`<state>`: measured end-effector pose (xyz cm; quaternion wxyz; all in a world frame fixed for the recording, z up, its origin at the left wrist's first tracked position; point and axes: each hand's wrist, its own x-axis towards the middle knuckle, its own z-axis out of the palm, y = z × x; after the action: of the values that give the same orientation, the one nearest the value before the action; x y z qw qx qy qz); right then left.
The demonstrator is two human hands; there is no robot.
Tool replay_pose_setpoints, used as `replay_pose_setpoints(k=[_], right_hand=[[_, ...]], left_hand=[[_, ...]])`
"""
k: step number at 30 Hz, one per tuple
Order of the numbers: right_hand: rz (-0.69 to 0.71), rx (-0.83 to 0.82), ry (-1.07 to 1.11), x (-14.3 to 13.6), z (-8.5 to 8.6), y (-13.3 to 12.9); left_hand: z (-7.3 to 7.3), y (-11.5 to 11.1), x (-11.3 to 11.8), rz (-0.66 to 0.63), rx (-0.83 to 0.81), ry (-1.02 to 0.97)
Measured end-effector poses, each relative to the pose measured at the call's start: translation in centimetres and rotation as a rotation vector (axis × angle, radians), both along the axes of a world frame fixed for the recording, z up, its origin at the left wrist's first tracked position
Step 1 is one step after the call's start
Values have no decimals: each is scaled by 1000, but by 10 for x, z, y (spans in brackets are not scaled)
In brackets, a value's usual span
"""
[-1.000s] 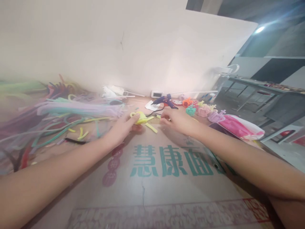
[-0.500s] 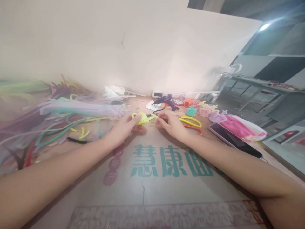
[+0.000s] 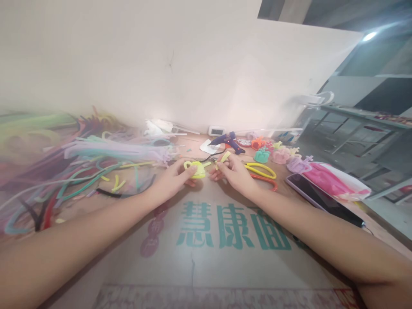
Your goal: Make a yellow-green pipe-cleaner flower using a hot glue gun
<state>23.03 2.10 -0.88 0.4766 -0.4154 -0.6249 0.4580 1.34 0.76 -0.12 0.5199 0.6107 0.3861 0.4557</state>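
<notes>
My left hand (image 3: pixel 177 177) is closed on a small yellow pipe-cleaner figure (image 3: pixel 198 171) with a loop on its left side and a short end sticking out to the right. A short yellow pipe-cleaner piece (image 3: pixel 226 157) is pinched between the thumb and fingers of my right hand (image 3: pixel 234 172), its end tilted up. The two yellow parts are slightly apart. Just behind my right hand lie pliers with one yellow handle (image 3: pixel 262 169) and one orange handle (image 3: pixel 268 181); their jaws are partly hidden by the hand.
Bundles of pastel pipe cleaners (image 3: pixel 119 150) spread over the left side. A dark blue glue gun (image 3: pixel 229 140), a small white digital display (image 3: pixel 216 130) and several small coloured pipe-cleaner figures (image 3: pixel 281 155) stand along the back. On the right are a phone (image 3: pixel 323 199) and a pink-and-white pouch (image 3: pixel 334 180).
The yellow piece in my right hand has swung upward and away from the figure in my left hand. The camera view has shifted slightly, so the scene sits lower and further right.
</notes>
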Motion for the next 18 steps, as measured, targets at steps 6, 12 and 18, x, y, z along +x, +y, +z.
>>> replay_pose_setpoints(k=[6,12,18], right_hand=[[-50,166,-222,4,4,-4],[-5,115,-116,6,5,-1],[65,66,-8,4,5,1]], left_hand=[[4,-3,-1,-9,-18,64],[1,0,-5,-25,22,170],[-8,7,-7,-46,50,143]])
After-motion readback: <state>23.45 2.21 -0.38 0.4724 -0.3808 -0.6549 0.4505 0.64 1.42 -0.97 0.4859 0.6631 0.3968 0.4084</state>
